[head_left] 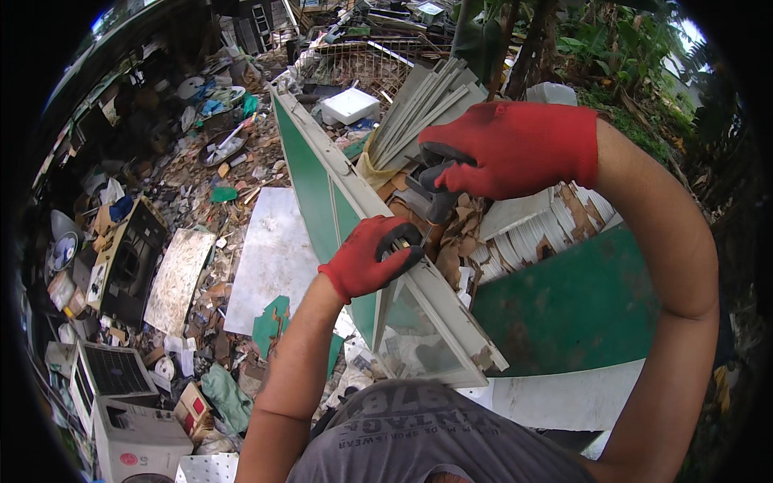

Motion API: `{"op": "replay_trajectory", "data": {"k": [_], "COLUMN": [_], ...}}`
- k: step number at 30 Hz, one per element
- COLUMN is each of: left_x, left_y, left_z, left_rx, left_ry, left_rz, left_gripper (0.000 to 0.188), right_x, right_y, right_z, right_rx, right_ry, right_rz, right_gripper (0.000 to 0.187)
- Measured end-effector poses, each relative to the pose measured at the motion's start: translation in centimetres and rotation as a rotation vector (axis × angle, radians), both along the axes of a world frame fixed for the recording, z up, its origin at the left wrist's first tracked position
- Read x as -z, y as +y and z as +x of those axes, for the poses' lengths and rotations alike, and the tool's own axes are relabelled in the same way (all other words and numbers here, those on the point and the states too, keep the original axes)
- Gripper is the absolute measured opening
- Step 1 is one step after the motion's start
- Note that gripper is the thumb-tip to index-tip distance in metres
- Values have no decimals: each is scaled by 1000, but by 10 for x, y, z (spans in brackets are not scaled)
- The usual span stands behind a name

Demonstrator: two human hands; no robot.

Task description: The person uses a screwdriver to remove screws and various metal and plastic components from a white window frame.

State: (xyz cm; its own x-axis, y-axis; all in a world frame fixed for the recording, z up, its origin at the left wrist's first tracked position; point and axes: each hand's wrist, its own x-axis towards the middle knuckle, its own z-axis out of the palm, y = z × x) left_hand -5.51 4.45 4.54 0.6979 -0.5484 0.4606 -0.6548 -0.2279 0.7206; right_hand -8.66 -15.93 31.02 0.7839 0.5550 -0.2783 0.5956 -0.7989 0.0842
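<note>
A long pale metal-framed panel [334,165] stands on its edge in front of me, slanting from the far left to my waist. It has green sections [304,173] and a clear pane [419,344] at its near end. My left hand [372,256], in a red glove with dark fingertips, is closed over the panel's upper edge. Just above it, my right hand [509,151], gloved alike, is closed round the dark handle of a screwdriver [440,208]. The thin shaft points down to the frame beside my left fingers; its tip is hard to make out.
Scrap litters the ground at left, with a white sheet [270,258], a stained board [179,280] and old appliance casings [133,435]. To the right lie a green board [576,302] and stacked white slats [531,241]. Pale strips [427,113] lean beyond the panel.
</note>
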Motion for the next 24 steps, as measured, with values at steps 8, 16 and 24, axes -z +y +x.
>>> {"op": "replay_trajectory", "data": {"k": [8,16,24], "left_x": [13,5,10], "left_y": [0,0,-1], "left_z": [9,11,11], "left_rx": [45,89,52], "left_ry": [-16,4,-47], "left_rz": [-70,-27,-29], "left_gripper": [41,43,46], "right_x": [14,19,7], "right_y": [-15,-22,-6], "right_z": [14,25,11], "right_rx": [-227,-444,-48], "right_ry": [97,14,-151], "right_rz": [343,331,-26], "right_gripper": [40,43,43]}}
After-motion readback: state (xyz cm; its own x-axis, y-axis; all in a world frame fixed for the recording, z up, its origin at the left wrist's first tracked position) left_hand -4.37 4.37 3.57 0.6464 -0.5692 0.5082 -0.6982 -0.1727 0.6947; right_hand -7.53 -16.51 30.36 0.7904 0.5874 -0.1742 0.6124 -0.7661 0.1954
